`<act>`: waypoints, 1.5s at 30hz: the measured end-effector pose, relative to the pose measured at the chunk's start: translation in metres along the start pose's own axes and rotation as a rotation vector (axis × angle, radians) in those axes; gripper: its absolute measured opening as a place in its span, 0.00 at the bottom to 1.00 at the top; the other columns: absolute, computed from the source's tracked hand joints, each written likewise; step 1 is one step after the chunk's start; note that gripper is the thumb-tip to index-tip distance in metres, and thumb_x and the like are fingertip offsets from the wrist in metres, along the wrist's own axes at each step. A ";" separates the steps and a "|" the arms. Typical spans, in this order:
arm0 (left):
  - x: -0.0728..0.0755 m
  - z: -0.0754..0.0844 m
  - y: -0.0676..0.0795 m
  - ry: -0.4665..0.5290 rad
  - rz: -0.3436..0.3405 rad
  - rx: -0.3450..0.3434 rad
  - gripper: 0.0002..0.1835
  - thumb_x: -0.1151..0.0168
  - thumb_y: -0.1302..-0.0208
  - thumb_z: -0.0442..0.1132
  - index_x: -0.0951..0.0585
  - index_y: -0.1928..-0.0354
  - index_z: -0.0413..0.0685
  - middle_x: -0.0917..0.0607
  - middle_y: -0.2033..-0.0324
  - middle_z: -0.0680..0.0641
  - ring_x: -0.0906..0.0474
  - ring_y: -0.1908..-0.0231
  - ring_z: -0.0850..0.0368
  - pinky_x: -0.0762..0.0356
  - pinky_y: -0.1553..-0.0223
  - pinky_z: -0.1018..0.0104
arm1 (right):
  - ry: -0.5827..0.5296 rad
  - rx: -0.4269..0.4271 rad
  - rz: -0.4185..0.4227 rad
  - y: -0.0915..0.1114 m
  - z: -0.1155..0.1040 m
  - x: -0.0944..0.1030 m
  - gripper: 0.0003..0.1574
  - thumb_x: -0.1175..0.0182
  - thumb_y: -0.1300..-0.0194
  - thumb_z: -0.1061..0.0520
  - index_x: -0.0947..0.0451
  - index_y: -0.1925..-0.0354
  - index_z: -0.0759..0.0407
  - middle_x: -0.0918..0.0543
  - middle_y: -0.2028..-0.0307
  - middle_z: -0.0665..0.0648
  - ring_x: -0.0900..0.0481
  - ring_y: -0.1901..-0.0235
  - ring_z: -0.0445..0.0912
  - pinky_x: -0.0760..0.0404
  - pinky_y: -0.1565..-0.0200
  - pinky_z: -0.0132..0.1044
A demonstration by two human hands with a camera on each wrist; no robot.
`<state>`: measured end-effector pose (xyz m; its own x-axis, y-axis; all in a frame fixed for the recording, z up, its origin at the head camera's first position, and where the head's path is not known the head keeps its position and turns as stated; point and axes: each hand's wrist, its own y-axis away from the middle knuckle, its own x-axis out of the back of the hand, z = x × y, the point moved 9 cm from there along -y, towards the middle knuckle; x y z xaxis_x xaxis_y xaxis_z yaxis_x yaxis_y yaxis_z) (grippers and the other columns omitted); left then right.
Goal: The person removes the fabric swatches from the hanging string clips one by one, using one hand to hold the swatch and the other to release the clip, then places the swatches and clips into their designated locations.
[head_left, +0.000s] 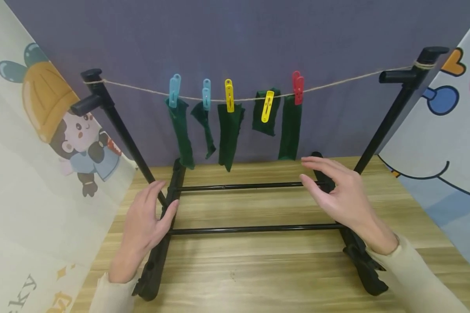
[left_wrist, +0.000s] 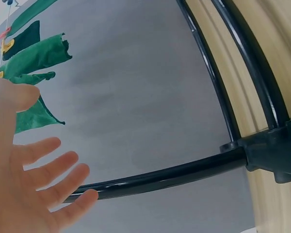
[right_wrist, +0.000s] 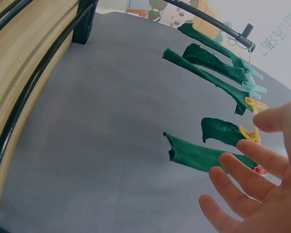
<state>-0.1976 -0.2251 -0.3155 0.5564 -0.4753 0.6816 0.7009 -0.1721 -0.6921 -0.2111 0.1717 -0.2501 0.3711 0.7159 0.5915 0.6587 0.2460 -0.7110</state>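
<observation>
Several green cloth strips hang from a thin string, pinned by clothespins. Two blue clothespins are on the left, two yellow clothespins in the middle and a red clothespin on the right. The strip under the right yellow clothespin is short and looks folded. My left hand is held beside the left post, fingers relaxed and holding nothing. Below the red clothespin's strip and to its right, my right hand is held with fingers spread, also holding nothing.
A black rack stands on the wooden table, its two upright posts carrying the string's ends. Behind it is a grey-blue panel. Walls with cartoon prints stand to both sides.
</observation>
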 end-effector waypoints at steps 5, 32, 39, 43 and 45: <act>0.004 0.001 -0.007 0.042 0.026 0.027 0.28 0.39 0.39 0.51 0.24 0.43 0.39 0.23 0.43 0.41 0.28 0.43 0.42 0.33 0.44 0.48 | -0.050 0.035 0.019 -0.011 -0.011 0.000 0.20 0.32 0.42 0.56 0.17 0.49 0.50 0.18 0.49 0.47 0.21 0.49 0.45 0.27 0.46 0.36; 0.009 0.006 -0.034 0.280 0.123 0.108 0.22 0.37 0.38 0.41 0.24 0.43 0.43 0.21 0.48 0.45 0.25 0.50 0.50 0.27 0.56 0.52 | -0.151 0.123 -0.021 -0.071 -0.054 -0.012 0.17 0.36 0.38 0.53 0.18 0.50 0.51 0.17 0.56 0.45 0.21 0.61 0.37 0.26 0.65 0.32; 0.008 0.012 -0.046 0.373 0.128 0.122 0.21 0.37 0.37 0.39 0.24 0.42 0.46 0.20 0.49 0.45 0.25 0.50 0.51 0.25 0.56 0.50 | -0.153 0.129 -0.037 -0.085 -0.063 -0.016 0.16 0.36 0.38 0.51 0.18 0.51 0.51 0.16 0.57 0.45 0.22 0.60 0.38 0.24 0.56 0.39; 0.009 0.013 -0.052 0.384 0.140 0.127 0.20 0.37 0.37 0.39 0.24 0.43 0.45 0.20 0.49 0.45 0.25 0.50 0.51 0.25 0.56 0.51 | -0.163 0.137 -0.054 -0.091 -0.068 -0.021 0.17 0.37 0.37 0.49 0.18 0.51 0.50 0.17 0.56 0.44 0.23 0.59 0.38 0.25 0.56 0.39; 0.010 0.012 -0.054 0.395 0.152 0.130 0.20 0.37 0.38 0.38 0.23 0.43 0.44 0.20 0.50 0.45 0.24 0.51 0.51 0.25 0.56 0.50 | -0.169 0.152 -0.064 -0.094 -0.073 -0.025 0.17 0.37 0.37 0.48 0.18 0.51 0.51 0.17 0.55 0.44 0.23 0.58 0.38 0.24 0.56 0.39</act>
<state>-0.2246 -0.2097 -0.2683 0.4623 -0.7845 0.4135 0.6886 0.0238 -0.7247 -0.2344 0.0834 -0.1702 0.2088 0.7919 0.5739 0.5663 0.3806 -0.7311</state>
